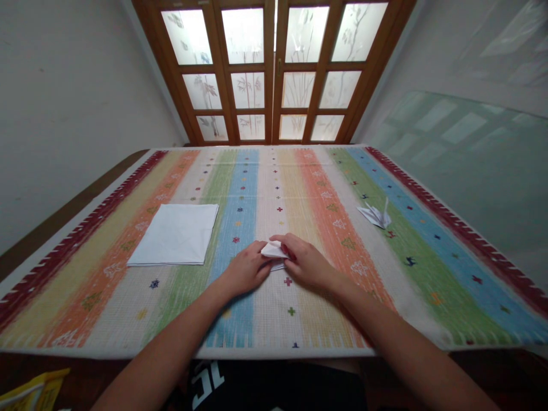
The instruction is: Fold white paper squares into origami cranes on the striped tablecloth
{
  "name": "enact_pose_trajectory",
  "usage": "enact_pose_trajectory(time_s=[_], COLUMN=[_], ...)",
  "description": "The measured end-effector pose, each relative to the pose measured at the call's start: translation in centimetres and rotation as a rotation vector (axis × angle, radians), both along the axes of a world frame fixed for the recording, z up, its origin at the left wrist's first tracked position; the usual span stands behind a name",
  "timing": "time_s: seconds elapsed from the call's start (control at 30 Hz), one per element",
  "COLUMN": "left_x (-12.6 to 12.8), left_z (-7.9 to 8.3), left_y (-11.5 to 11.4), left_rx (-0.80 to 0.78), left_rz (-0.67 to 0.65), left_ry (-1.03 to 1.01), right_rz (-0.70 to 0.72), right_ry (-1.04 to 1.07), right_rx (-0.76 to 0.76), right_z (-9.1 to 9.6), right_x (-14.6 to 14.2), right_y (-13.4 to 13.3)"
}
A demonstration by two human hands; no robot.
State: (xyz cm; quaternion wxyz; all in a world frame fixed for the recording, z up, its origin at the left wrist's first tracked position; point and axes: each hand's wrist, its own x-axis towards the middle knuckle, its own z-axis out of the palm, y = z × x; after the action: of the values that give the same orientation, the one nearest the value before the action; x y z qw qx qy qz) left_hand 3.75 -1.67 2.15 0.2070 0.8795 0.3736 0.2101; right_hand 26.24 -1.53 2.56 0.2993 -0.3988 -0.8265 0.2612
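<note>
A small piece of folded white paper (274, 250) is held between my two hands, just above the middle of the striped tablecloth. My left hand (247, 268) pinches its left side, the fingers closed on the edge. From the right, my right hand (306, 260) grips the same paper with thumb and curled fingers. A lower flap shows beneath the fingers; the rest of the folds are partly covered by both hands. On the right of the table stands a folded white paper crane (377, 214), apart from both hands.
A stack of square white paper sheets (174, 235) lies left of my hands. The striped tablecloth (338, 311) covers the table up to the near edge. Wooden doors with glass panes (269, 74) stand beyond it. A yellow item (36, 391) is below the table at lower left.
</note>
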Motion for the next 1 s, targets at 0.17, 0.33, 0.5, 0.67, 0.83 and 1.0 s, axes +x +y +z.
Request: enact_pose_trajectory(time_s=[0.17,0.33,0.5,0.67,0.83,1.0], left_x=[-0.8,-1.3,-0.7,-0.5,-0.4,-0.2], left_z=[1.2,1.7,1.5,1.2,1.3,1.3], left_y=[0.4,0.8,0.5,0.3,0.1,0.1], left_rx=[-0.131,-0.205,-0.248,-0.3,-0.3,-0.342], left_rz=[0.073,0.245,0.292,0.241,0.258,0.304], left_ry=[-0.136,-0.254,-0.264,-0.25,-0.286,-0.367], right_rz=[0.008,0.018,0.084,0.064,-0.012,-0.007], right_ry=[-0.078,-0.16,-0.189,-0.157,-0.13,-0.148], right_rx=[-0.01,-0.01,-0.054,-0.067,-0.06,-0.037], right_z=[0.5,1.2,1.6,0.9,0.5,0.3], right_x=[0.4,0.5,0.7,0.9,0.7,0.4], right_y=[0.0,-0.2,-0.3,0.1,0.2,0.2])
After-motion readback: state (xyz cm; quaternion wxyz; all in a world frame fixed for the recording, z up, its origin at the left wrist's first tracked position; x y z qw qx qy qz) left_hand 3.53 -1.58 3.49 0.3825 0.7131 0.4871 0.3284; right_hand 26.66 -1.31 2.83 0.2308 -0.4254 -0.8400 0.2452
